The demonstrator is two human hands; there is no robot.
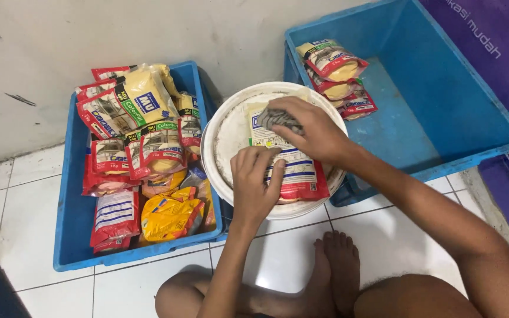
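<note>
Floor: white tiles (30, 200), grey grout; stained white wall (148, 29) at 12 o'clock.
Work surface: white round lid (225, 135), centre, between both crates.
Packet: flat pouch (293, 171), white with red bottom edge, lying on the lid.
Left hand (254, 185): fingers curled, pressing the pouch's lower-left part.
Right hand (313, 129): pinching a grey cloth (278, 118) against the pouch's upper end.
Left crate (72, 235): blue, at 9 o'clock, piled with red, white and yellow pouches (142, 141).
Right crate (443, 100): blue, at 2 o'clock, three pouches (337, 76) in its far corner.
Purple sheet (502, 35): at 3 o'clock.
</note>
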